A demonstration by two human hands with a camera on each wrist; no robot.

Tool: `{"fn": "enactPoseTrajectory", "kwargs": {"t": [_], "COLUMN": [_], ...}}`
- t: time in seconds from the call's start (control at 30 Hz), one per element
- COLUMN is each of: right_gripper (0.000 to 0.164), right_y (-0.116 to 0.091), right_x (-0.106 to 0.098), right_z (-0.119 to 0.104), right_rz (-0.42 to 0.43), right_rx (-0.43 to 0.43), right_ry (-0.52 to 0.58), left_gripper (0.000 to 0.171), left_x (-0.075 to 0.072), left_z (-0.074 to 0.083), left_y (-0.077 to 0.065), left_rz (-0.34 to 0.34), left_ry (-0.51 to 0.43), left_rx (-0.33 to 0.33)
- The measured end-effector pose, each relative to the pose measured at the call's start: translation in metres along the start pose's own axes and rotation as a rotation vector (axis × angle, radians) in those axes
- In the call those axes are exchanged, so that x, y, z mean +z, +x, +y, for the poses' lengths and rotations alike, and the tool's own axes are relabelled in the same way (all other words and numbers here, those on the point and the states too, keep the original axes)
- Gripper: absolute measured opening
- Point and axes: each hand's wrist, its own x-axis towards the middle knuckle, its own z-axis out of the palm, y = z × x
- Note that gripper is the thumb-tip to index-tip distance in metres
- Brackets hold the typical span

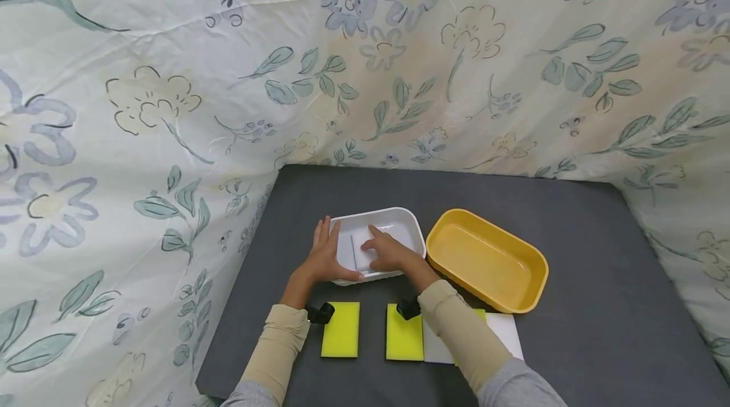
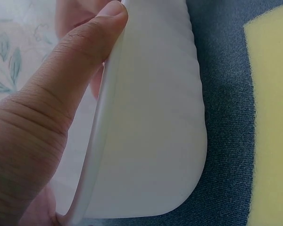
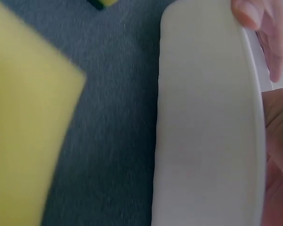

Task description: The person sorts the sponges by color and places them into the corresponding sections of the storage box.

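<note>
A white plastic tray (image 1: pixel 402 224) lies on the dark table. At its left end my left hand (image 1: pixel 326 258) holds it, the thumb along the near rim and the fingers spread up toward the far side. The left wrist view shows that thumb (image 2: pixel 85 52) against the rim. My right hand (image 1: pixel 390 251) reaches over the near rim into the tray, fingers spread over a flat white square piece (image 1: pixel 360 256) on the tray floor. From the right wrist, the tray's side wall (image 3: pixel 205 113) hides most of that hand.
To the right sits a yellow-orange tray (image 1: pixel 490 261), its corner close to the white one. In front lie a yellow sponge (image 1: pixel 341 331), another yellow sponge (image 1: pixel 403 334) and white pieces (image 1: pixel 504 331), partly under the right forearm. Floral cloth (image 1: pixel 399 77) hangs behind the table.
</note>
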Motion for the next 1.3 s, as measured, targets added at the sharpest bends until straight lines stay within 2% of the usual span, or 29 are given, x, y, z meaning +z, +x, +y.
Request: {"fn": "enactPoseTrajectory", "kwargs": {"t": [0.4, 0.57, 0.77, 0.9, 1.03, 1.17, 1.3], "right_gripper": [0.043, 0.041, 0.045, 0.049, 0.042, 0.033, 0.028], "right_y": [0.015, 0.015, 0.015, 0.010, -0.001, -0.020, -0.045], "right_x": [0.014, 0.013, 0.016, 0.016, 0.016, 0.013, 0.012], "right_z": [-0.026, -0.031, -0.027, -0.024, -0.019, -0.016, -0.016], "right_rz": [-0.044, -0.071, -0.075, -0.031, 0.053, 0.176, 0.247], "right_rx": [-0.075, -0.090, -0.116, -0.144, -0.148, -0.174, -0.198], "right_ry": [-0.080, -0.057, -0.033, 0.028, 0.073, 0.115, 0.208], "left_gripper": [0.137, 0.137, 0.136, 0.137, 0.137, 0.137, 0.137], "left_x": [0.000, 0.000, -0.002, -0.003, -0.003, -0.002, -0.003], "left_z": [0.000, 0.000, 0.000, -0.001, -0.001, 0.000, 0.001], "left_y": [-0.003, -0.003, -0.003, -0.002, 0.000, -0.001, -0.003], "left_rz": [-0.004, -0.002, -0.015, -0.004, 0.012, 0.021, 0.009], "left_ry": [-0.027, -0.048, -0.045, -0.023, -0.006, -0.009, -0.014], "left_rx": [0.039, 0.051, 0.031, 0.032, 0.035, 0.028, 0.007]}}
